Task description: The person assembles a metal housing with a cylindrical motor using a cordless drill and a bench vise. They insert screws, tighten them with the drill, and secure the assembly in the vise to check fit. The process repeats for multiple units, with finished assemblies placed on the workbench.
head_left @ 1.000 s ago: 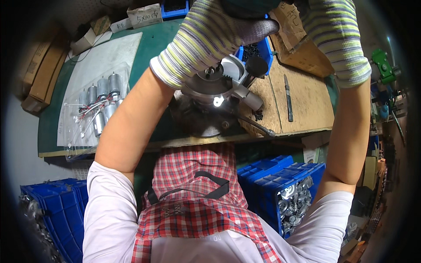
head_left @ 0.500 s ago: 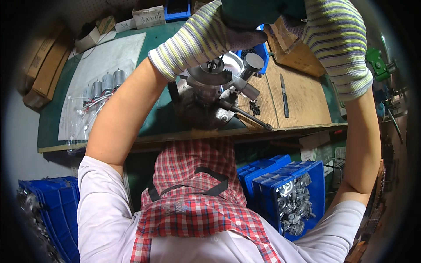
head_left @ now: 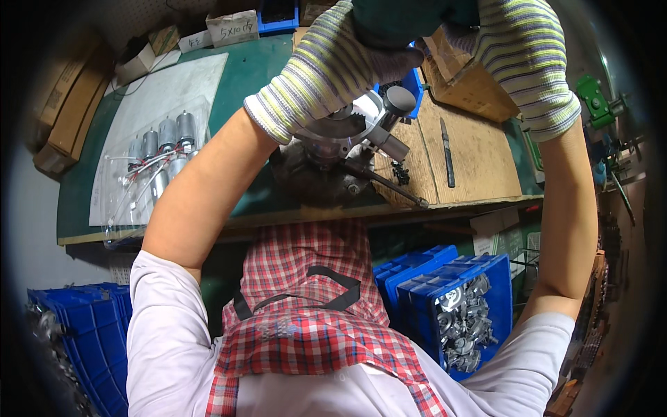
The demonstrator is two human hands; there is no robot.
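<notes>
Both my hands wear striped knit gloves and are raised at the top edge of the view. Between them is a rounded dark green object (head_left: 417,21), cut off by the frame, so its kind does not show. My left hand (head_left: 337,66) wraps round its left side, thumb along the underside. On the other side my right hand (head_left: 517,59) is closed against it, with some fingers hidden behind. Below my left hand stands a metal fixture (head_left: 333,139) with a round top, a side cylinder and a lever; the glove covers part of it.
Several small motors (head_left: 167,135) with wires lie in a plastic bag at the left. A knife (head_left: 447,153) and small black screws (head_left: 399,172) rest on cardboard (head_left: 479,163), near an open carton (head_left: 465,76). Blue crates (head_left: 455,274) of metal parts stand below the bench edge.
My left hand has come slightly lower and to the right, covering more of the fixture's top. My right hand has shifted a little left and up. Both still hold the dark green object.
</notes>
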